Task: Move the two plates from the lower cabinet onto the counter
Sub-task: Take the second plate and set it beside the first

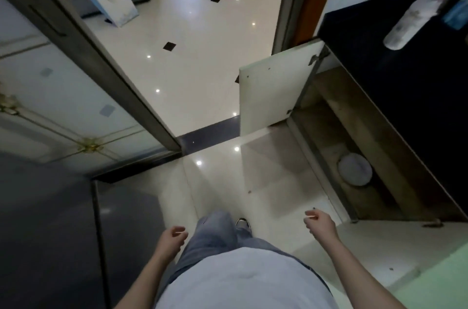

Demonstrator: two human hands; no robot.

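Plates (355,169) wait in the open lower cabinet (336,131); my left hand (174,236) and right hand (319,224) hang loosely curled, empty. I'd crouch first, then lift the stack from underneath.

No readable text, brand, number or sign anywhere. The bottle (410,20) lying on the black worktop (379,60) has a patterned wrap, but it is too blurred to make out any letters. The white-and-blue bin (111,3), out on the floor well beyond the worktop, shows a pale mark on its side, not legible as wording.
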